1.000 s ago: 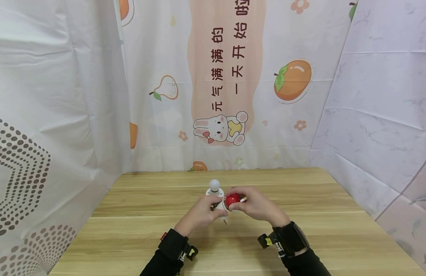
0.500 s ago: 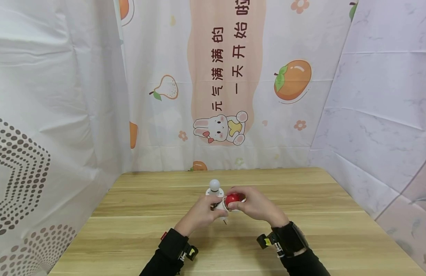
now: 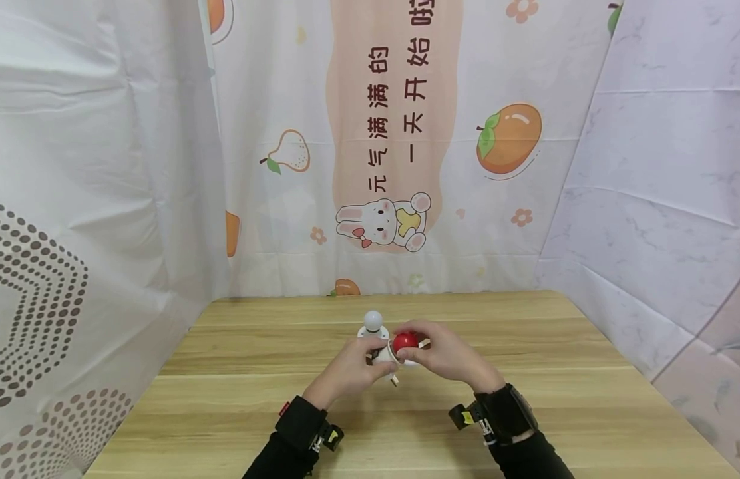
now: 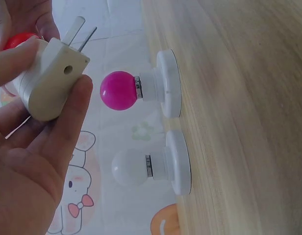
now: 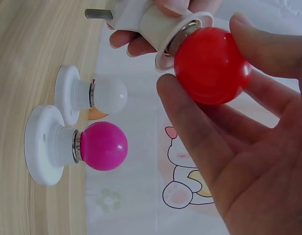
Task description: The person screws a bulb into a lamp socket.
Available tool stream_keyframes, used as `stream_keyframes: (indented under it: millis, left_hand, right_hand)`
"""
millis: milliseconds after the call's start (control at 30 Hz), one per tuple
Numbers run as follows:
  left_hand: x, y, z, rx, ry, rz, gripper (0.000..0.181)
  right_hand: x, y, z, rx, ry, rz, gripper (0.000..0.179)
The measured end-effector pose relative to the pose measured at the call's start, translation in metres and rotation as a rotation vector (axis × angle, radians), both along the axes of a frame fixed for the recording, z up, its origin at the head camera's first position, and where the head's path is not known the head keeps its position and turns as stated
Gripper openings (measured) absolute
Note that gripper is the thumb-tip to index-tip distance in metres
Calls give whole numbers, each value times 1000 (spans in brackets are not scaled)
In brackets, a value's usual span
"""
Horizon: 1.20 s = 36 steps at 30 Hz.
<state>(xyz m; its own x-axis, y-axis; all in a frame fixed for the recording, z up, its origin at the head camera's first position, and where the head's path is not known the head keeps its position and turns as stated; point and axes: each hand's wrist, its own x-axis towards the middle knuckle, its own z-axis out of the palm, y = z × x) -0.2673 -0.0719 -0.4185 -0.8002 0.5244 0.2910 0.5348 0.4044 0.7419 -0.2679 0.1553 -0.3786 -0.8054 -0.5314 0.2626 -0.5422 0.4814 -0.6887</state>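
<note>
My left hand [image 3: 348, 372] grips a white plug-in lamp socket [image 4: 50, 81] between thumb and fingers, over the table. Two flat metal prongs [image 4: 74, 30] stick out of its plug end. With my right hand [image 3: 449, 357], I hold a red light bulb [image 5: 210, 66] by its round globe, thumb on one side and fingers on the other. The bulb's metal base [image 5: 181, 38] sits partly inside the socket's flared mouth, with some of the metal still showing. In the left wrist view, the socket and fingers hide most of the red bulb.
Beyond my hands, a white bulb [image 3: 372, 320] and a magenta bulb [image 4: 118, 91] stand upright in round white lamp holders [image 5: 44, 144] on the wooden table [image 3: 256, 399]. My right hand hides the magenta one in the head view. A printed curtain [image 3: 274, 219] hangs behind the table.
The socket has turned slightly in my left hand, with its prongs now showing more. The red bulb has shifted a little up and right, and my right fingers have moved slightly around it.
</note>
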Motion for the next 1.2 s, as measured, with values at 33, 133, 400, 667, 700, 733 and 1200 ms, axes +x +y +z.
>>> stream_keyframes:
  millis: [33, 133, 400, 667, 700, 733, 1200]
  left_hand:
    - [0, 0, 0, 3, 1, -5, 26]
    - [-1, -2, 1, 12, 1, -18, 23]
    - [-1, -7, 4, 89, -18, 27, 29]
    - [-1, -9, 6, 198, -27, 49, 36]
    - [-1, -9, 6, 200, -32, 53, 36]
    - [-1, -9, 7, 202, -38, 56, 37]
    - [-2, -12, 8, 216, -88, 40, 37]
  right_hand:
    - [0, 0, 0, -4, 3, 1, 39]
    - [-1, 0, 0, -26, -3, 1, 43]
    - [-2, -3, -2, -93, -33, -18, 60]
    - [-6, -5, -7, -73, -50, -27, 41]
    - [-7, -5, -8, -64, -50, -33, 38]
    - [-7, -6, -9, -57, -47, -37, 35]
    - [-9, -20, -21, -99, 26, 32, 16]
